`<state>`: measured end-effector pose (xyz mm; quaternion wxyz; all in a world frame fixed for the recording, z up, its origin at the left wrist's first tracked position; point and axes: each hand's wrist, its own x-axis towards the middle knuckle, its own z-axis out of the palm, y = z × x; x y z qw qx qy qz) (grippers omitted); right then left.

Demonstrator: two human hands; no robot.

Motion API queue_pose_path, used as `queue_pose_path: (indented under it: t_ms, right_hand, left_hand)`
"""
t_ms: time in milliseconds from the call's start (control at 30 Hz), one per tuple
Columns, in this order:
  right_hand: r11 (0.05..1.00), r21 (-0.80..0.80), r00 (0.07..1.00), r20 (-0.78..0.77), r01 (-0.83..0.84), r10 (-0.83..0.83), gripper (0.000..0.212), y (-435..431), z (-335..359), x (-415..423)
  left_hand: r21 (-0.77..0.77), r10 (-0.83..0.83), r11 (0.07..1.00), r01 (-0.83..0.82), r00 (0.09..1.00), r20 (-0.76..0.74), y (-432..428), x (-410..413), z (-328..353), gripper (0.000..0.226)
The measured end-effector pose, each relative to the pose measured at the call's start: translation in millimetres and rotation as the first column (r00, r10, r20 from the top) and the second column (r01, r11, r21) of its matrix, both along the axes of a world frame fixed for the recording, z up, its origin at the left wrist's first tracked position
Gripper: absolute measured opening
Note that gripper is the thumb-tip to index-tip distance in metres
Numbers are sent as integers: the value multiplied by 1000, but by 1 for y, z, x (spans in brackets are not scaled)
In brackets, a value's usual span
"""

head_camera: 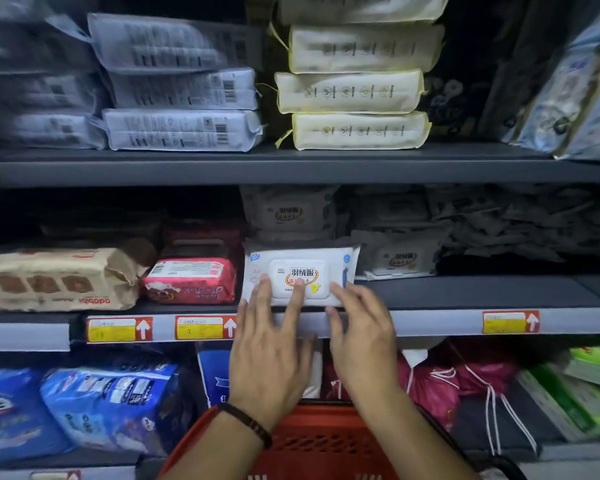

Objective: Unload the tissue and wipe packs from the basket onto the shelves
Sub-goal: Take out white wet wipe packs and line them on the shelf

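On the middle shelf (pixel 465 292), front edge, sits the wipe pack (pixel 300 271) — my left hand (pixel 269 358) and right hand (pixel 362 336) flat against it, fingers spread, gripping nothing — an uneven shove could tip it into the basket (pixel 326 441) below.

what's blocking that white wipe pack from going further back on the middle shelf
Another white wipe pack of the same kind sits directly behind the white wipe pack that the left hand and right hand are pushing in, so it has little room to go back. To its right the shelf is bare.
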<state>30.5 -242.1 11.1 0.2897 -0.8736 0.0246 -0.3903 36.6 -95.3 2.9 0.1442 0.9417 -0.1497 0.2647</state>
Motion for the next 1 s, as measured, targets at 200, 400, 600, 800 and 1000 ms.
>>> queue_pose_path:
  t_ms: [200, 400, 600, 800, 1000]
  right_hand:
    - [949, -315, 939, -333, -29, -82, 58, 4, 4, -1]
    - [973, -194, 901, -432, -127, 32, 61, -4, 17, -19]
    - [979, -161, 963, -256, -124, 80, 30, -16, 3, -56]
    - [933, -119, 617, -776, -340, 126, 12, -20, -50, -82]
    - [911, -58, 131, -991, -409, -5, 31, -10, -155, -110]
  left_hand:
    - [117, 18, 993, -11, 998, -58, 1, 9, -4, 80]
    - [84, -19, 996, 31, 991, -134, 8, -1, 16, 86]
    - [93, -90, 989, 118, 961, -261, 36, -35, 51, 57]
    - [157, -179, 900, 408, 672, -718, 44, -75, 13, 27]
    - [357, 102, 723, 591, 420, -902, 38, -76, -90, 45]
